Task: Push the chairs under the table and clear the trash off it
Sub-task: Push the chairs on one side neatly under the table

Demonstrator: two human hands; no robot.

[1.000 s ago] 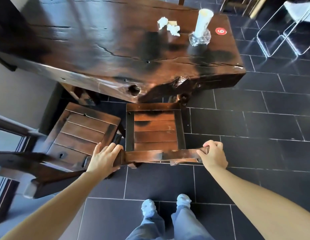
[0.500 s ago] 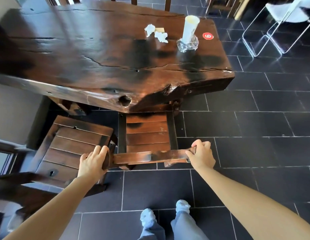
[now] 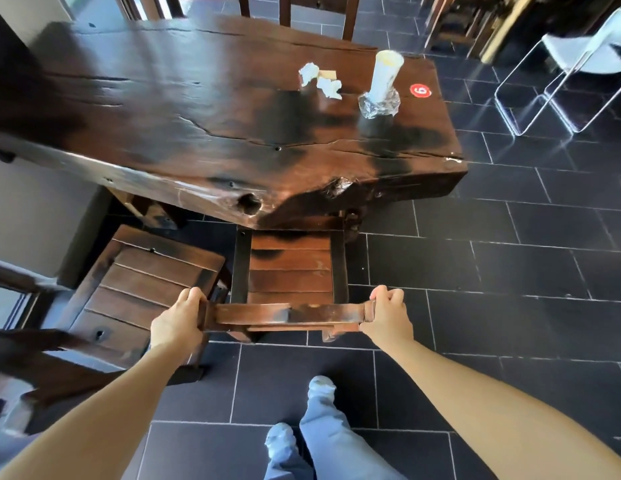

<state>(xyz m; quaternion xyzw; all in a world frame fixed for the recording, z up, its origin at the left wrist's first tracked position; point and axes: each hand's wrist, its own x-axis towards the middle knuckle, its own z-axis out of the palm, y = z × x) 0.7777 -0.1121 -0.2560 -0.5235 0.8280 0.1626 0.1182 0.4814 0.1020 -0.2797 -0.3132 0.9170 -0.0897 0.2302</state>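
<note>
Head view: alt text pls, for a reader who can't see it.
Both hands, left hand and right hand, grip the backrest of a wooden chair partly under a dark wooden table. Crumpled tissues and a paper cup sit on top; a second chair stands left.

The table (image 3: 198, 133) is dark red-brown wood with black patches and long cracks. At its 2 o'clock corner is a round red sticker (image 3: 420, 90) with a white number. The cup (image 3: 385, 77) and crumpled papers (image 3: 319, 79) are white. The chair seat (image 3: 290, 271) has brown slats in a black frame. The floor (image 3: 510, 271) is black tile with pale lines.
</note>
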